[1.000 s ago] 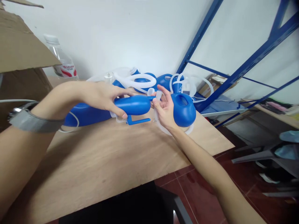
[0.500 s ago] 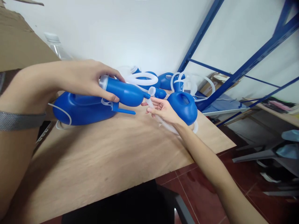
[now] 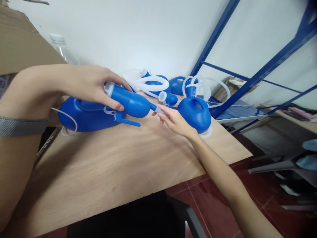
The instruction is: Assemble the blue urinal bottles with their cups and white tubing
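My left hand [image 3: 99,87] is wrapped over a blue urinal funnel [image 3: 135,104], a rounded cup with a clear cap at its wide end and a thin blue handle below. The funnel lies sideways above the table, its narrow nozzle pointing right. My right hand [image 3: 174,120] pinches the end of a translucent hose [image 3: 159,109] at the nozzle tip. Hose and nozzle touch; how far one sits on the other I cannot tell. Behind my left hand lies a large blue urinal bottle [image 3: 86,117]. Another blue bottle [image 3: 194,114] stands beyond my right hand.
More blue bottles [image 3: 177,86] with coiled white hoses [image 3: 155,82] stand at the back by the wall. A cardboard box [image 3: 24,43] and a clear plastic bottle [image 3: 61,49] are at the left. A blue metal rack [image 3: 218,36] rises behind the table's right end.
My right hand has brought the hose end up against the nozzle, its fingers now closer together around it. The funnel has tilted slightly nozzle-down in my left hand.
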`<state>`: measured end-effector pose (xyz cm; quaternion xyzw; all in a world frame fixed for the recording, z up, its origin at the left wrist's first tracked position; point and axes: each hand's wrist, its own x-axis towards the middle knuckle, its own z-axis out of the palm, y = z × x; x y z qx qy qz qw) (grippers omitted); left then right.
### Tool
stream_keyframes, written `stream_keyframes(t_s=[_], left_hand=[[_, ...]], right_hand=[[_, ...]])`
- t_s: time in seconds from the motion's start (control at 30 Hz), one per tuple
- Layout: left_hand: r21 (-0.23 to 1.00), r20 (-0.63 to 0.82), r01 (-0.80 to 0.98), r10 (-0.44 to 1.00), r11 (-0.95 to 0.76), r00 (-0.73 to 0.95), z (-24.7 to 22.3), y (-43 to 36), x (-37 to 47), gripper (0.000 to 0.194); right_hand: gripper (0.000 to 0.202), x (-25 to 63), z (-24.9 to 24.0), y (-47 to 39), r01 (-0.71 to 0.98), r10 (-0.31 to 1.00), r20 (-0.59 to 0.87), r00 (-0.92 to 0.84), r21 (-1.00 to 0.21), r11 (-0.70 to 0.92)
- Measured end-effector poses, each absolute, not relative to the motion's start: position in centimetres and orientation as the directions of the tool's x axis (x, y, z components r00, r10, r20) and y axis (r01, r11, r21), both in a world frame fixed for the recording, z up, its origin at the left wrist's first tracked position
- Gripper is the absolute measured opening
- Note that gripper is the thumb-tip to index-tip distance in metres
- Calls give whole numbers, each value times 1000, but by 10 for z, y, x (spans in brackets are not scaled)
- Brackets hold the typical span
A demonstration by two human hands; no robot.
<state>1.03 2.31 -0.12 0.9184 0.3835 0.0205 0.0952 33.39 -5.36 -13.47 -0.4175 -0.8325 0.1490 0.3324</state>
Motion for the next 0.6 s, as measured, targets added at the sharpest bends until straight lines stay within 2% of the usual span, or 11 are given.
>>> stream_keyframes(t_s=[0.1, 0.2, 0.3, 0.43, 0.6], left_hand=[[196, -34, 704, 713, -682, 700, -8, 17, 19, 98], [191, -60, 707, 711, -681, 701, -18, 13, 29, 103], [209, -75, 675, 677, -707, 732, -25, 13, 33, 100], [279, -4, 592, 616, -756, 788, -25, 16, 30, 87], [323, 67, 470, 515, -822, 855, -21, 14, 29, 81]], right_hand=[[50, 338, -138, -54, 743, 780, 477, -404, -327, 584], [51, 340, -141, -53, 782, 776, 483, -405, -257, 568], [50, 341, -142, -53, 751, 783, 461, -419, -308, 583], [51, 335, -140, -57, 662, 770, 483, -418, -418, 622], [58, 325, -129, -67, 561, 766, 533, -359, -533, 634]])
